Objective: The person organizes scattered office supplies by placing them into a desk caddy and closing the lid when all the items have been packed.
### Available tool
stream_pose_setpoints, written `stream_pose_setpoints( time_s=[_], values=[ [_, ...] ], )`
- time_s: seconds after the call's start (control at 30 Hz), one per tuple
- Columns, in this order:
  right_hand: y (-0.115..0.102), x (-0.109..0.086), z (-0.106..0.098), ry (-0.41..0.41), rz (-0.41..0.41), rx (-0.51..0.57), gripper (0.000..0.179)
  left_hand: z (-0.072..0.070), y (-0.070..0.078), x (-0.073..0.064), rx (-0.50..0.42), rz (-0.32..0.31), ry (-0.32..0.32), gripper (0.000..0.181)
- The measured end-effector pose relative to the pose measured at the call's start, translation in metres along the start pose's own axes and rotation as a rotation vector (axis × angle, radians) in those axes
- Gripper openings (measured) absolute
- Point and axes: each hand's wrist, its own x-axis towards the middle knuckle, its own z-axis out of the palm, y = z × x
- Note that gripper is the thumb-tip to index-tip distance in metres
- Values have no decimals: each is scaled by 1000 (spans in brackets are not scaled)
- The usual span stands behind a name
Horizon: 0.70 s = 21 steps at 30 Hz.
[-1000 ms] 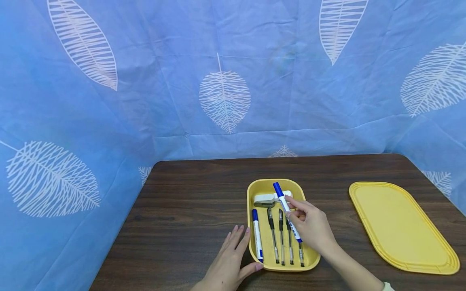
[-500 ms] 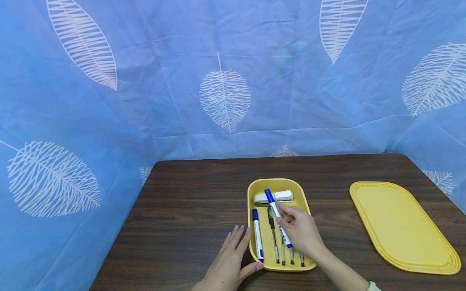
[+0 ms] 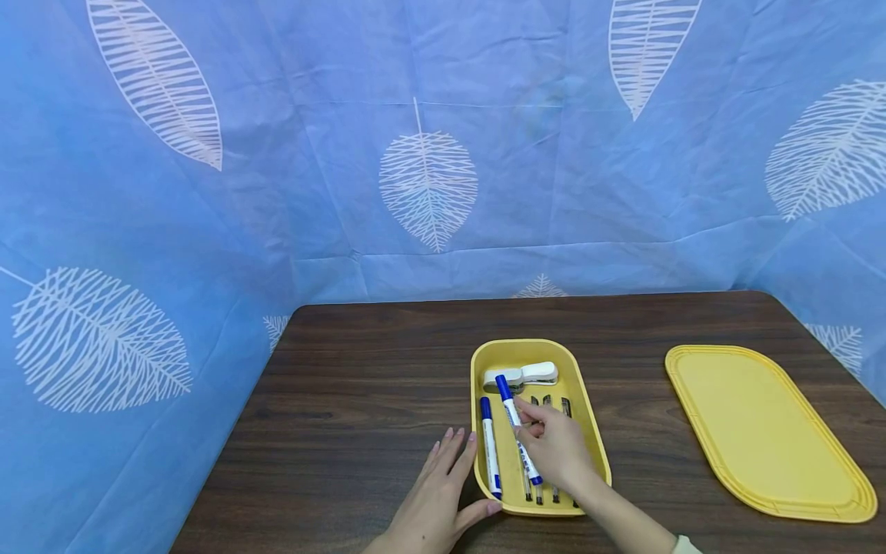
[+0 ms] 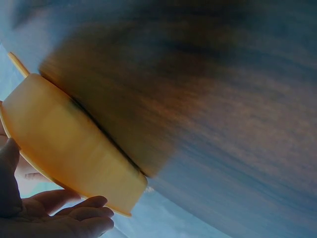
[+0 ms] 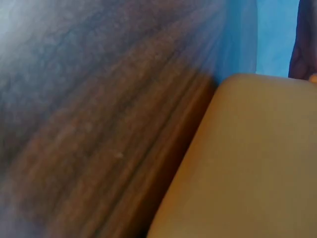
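In the head view a yellow box (image 3: pixel 595 431) stands on the dark wood table. My right hand (image 3: pixel 557 448) reaches into it and pinches a white marker (image 3: pixel 515 419) with blue ends between thumb and fingers. A second blue-capped marker (image 3: pixel 490 446) lies along the box's left wall. Several clear pens with black caps lie under and beside the right hand, partly hidden by it. Across the far end rests a white stapler (image 3: pixel 538 373). My left hand (image 3: pixel 436 492) has its fingers extended along the box's left side, with the thumb at the near left corner; the left wrist view shows these fingers beside the yellow wall (image 4: pixel 74 139).
A flat yellow lid (image 3: pixel 768 431) lies on the table to the right of the box. Behind the table (image 3: pixel 367 385) hangs a blue cloth (image 3: pixel 512 177) with white leaf prints. In the right wrist view the box's outer wall (image 5: pixel 247 163) fills the lower right.
The right hand has carried the marker left and lower into the box, from over the pens toward the marker at the left wall. The left hand has stayed in place.
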Motion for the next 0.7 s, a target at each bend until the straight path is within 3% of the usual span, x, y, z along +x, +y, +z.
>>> stream_pose_setpoints(
  time_s=[0.2,0.47,0.7],
  values=[
    [0,0,7,-23,29,-3,45,1,0,1,13,18,8,83],
    [3,2,14,-70,55,-84,47,0,0,0,-3,9,-1,83],
    [3,2,17,-71,30,-101,47,0,1,0,-3,9,3,84]
  ],
)
